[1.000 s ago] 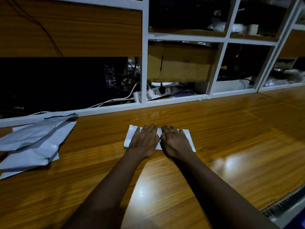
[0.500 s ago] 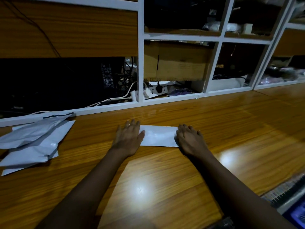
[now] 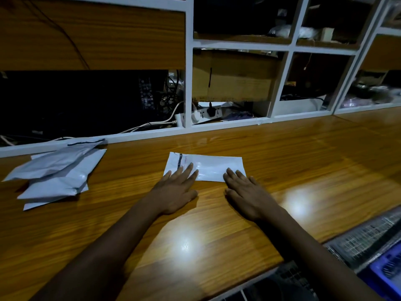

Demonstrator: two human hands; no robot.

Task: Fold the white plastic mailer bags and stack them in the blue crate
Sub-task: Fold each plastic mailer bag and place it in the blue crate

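Note:
A folded white mailer bag (image 3: 213,167) lies flat on the wooden counter (image 3: 303,161) in front of me. My left hand (image 3: 176,190) lies flat with straight fingers on the bag's near left corner. My right hand (image 3: 246,192) lies flat too, its fingertips on the bag's near right edge. A loose pile of unfolded white mailer bags (image 3: 56,172) sits at the far left of the counter. A corner of the blue crate (image 3: 384,268) shows at the bottom right, below the counter's edge.
White-framed shelving (image 3: 188,61) runs along the back of the counter, holding a cardboard box (image 3: 236,77), a power strip (image 3: 201,115) and cables. A wire mesh surface (image 3: 360,240) lies beside the crate at the lower right.
Both hands slid apart from the middle of the bag and then back toward me, to its near edge. The bag now shows almost whole.

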